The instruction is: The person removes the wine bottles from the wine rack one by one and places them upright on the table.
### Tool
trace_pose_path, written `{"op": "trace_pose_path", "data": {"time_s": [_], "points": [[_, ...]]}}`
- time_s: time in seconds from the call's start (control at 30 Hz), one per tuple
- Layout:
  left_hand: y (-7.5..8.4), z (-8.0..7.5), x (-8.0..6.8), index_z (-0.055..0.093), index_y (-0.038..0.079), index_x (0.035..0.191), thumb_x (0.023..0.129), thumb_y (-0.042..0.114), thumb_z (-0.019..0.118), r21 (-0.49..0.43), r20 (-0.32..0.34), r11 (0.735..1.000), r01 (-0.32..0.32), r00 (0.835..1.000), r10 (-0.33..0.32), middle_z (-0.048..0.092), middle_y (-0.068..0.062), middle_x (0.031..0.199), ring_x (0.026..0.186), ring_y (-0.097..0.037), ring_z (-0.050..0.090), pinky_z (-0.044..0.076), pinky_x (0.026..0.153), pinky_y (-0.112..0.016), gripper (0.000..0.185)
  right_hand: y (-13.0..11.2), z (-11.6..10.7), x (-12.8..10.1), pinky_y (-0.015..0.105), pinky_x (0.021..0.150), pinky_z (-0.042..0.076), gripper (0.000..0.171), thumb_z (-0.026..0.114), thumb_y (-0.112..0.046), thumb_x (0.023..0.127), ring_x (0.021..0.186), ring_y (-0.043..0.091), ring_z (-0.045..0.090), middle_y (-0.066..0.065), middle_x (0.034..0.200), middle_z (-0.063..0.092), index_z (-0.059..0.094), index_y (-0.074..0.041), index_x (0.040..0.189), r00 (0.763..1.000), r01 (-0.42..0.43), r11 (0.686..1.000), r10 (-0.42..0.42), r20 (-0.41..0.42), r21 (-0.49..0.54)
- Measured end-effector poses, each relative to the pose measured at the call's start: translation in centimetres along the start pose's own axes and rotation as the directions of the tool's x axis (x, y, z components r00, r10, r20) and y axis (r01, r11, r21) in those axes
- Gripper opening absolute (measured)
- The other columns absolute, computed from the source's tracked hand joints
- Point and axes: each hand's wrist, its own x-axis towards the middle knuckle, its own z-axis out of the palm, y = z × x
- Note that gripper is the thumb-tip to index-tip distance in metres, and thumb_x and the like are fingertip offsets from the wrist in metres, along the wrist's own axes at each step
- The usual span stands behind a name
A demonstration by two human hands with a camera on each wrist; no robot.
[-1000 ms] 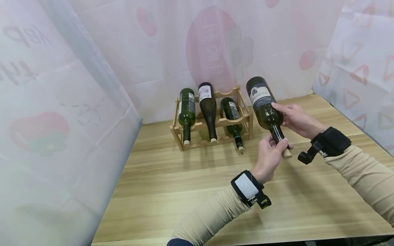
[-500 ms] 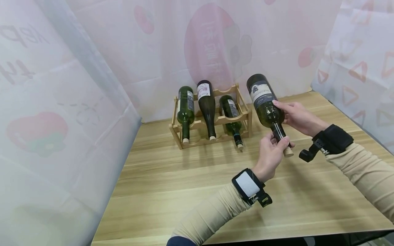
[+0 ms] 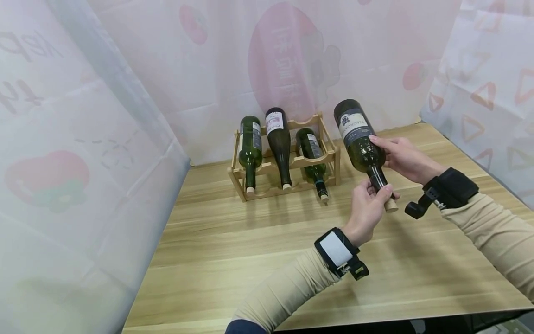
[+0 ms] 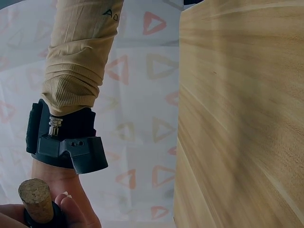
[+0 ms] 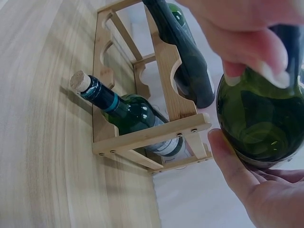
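Observation:
A dark green wine bottle [image 3: 359, 143] with a dark label is held tilted in the air, base up and away, corked neck toward me. My left hand [image 3: 369, 204] grips its neck just above the cork [image 4: 35, 199]. My right hand [image 3: 402, 157] wraps the bottle's shoulder [image 5: 259, 123] from the right. A wooden rack [image 3: 329, 160] stands behind on the table, holding three green bottles [image 3: 251, 148] that lie with necks toward me. The held bottle hovers to the right of the rack [image 5: 156, 135].
The light wooden table [image 3: 258, 250] stretches in front of the rack. White printed curtains [image 3: 83, 139] close in the left, back and right sides. The table's right edge runs near my right forearm [image 3: 492, 236].
Hardly anything differs: the bottle and both hands have shifted slightly upward and stay in the same grip. The view has drifted a little.

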Motion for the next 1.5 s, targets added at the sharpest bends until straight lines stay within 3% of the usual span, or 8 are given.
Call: {"op": "trace_pose_path", "data": {"time_s": [0.13,0.3,0.47,0.63,1.03,1.13,1.3,1.5], "points": [[0.0,0.0,0.1,0.058,0.005,0.101,0.093,0.000,0.058,0.008,0.001,1.000,-0.005,1.000,0.005,0.061,0.000,0.079,0.094,-0.042,0.067,0.059,0.073,-0.028,0.009,0.0,0.0,0.0,0.024,0.078,0.051,0.026,0.050,-0.033,0.100,0.087,0.008,0.061,-0.005,0.096,0.066,0.069,-0.017,0.093,1.000,0.002,1.000,-0.002,0.000,-0.010],[-0.1,0.1,0.1,0.058,0.005,0.100,0.093,0.000,0.059,0.009,-0.002,1.000,-0.013,1.000,0.013,0.061,0.000,0.078,0.094,-0.044,0.066,0.056,0.068,-0.022,0.009,-0.1,-0.1,0.0,0.024,0.078,0.051,0.026,0.051,-0.033,0.100,0.086,0.008,0.062,-0.004,0.095,0.067,0.070,-0.017,0.092,1.000,0.003,1.000,-0.003,-0.001,-0.006],[-0.1,0.2,0.0,0.059,0.003,0.101,0.093,0.000,0.058,0.004,0.001,1.000,-0.021,1.000,0.021,0.062,-0.003,0.079,0.100,-0.052,0.062,0.058,0.073,-0.028,0.009,-0.1,-0.2,0.0,0.024,0.078,0.051,0.026,0.050,-0.033,0.100,0.087,0.008,0.062,-0.005,0.095,0.066,0.070,-0.017,0.093,1.000,0.002,1.000,-0.002,0.000,-0.015],[-0.2,0.4,0.0,0.058,0.003,0.101,0.093,0.000,0.058,0.008,0.005,1.000,-0.023,1.000,0.023,0.063,-0.005,0.080,0.099,-0.051,0.063,0.055,0.067,-0.021,0.008,-0.2,-0.3,-0.1,0.024,0.078,0.051,0.026,0.051,-0.033,0.100,0.087,0.007,0.061,-0.005,0.096,0.066,0.069,-0.017,0.093,1.000,0.001,1.000,-0.001,-0.001,-0.024],[-0.5,0.9,0.2,0.058,0.006,0.098,0.094,0.000,0.057,0.007,0.006,1.000,0.001,1.000,-0.001,0.060,0.000,0.077,0.101,-0.051,0.062,0.059,0.072,-0.028,0.007,0.0,-1.0,-0.3,0.024,0.078,0.051,0.026,0.050,-0.034,0.100,0.088,0.007,0.060,-0.006,0.096,0.065,0.070,-0.019,0.094,1.000,-0.012,0.999,0.012,-0.001,-0.040],[-0.6,1.0,0.3,0.058,0.006,0.097,0.094,0.001,0.057,0.007,0.007,1.000,0.001,1.000,-0.001,0.061,-0.002,0.076,0.092,-0.044,0.066,0.057,0.067,-0.023,0.007,0.1,-1.2,-0.4,0.024,0.078,0.051,0.026,0.050,-0.034,0.100,0.088,0.007,0.060,-0.006,0.096,0.066,0.071,-0.019,0.093,1.000,-0.007,0.999,0.007,0.001,-0.039],[-0.7,1.2,0.2,0.058,0.007,0.095,0.093,0.000,0.058,0.015,0.002,1.000,0.004,1.000,-0.004,0.063,-0.005,0.076,0.076,-0.017,0.063,0.053,0.062,-0.019,0.007,0.2,-1.4,-0.6,0.024,0.079,0.051,0.027,0.050,-0.033,0.101,0.089,0.007,0.061,-0.006,0.096,0.066,0.071,-0.019,0.093,1.000,-0.001,1.000,0.001,0.009,-0.030],[-0.9,1.5,0.1,0.057,0.007,0.096,0.093,0.001,0.058,0.018,-0.002,1.000,0.007,1.000,-0.006,0.063,-0.005,0.076,0.076,-0.017,0.063,0.055,0.063,-0.021,0.007,0.4,-1.7,-0.7,0.024,0.079,0.051,0.027,0.048,-0.031,0.101,0.090,0.007,0.061,-0.007,0.098,0.066,0.071,-0.020,0.094,1.000,0.004,1.000,-0.004,0.004,-0.029]]}}
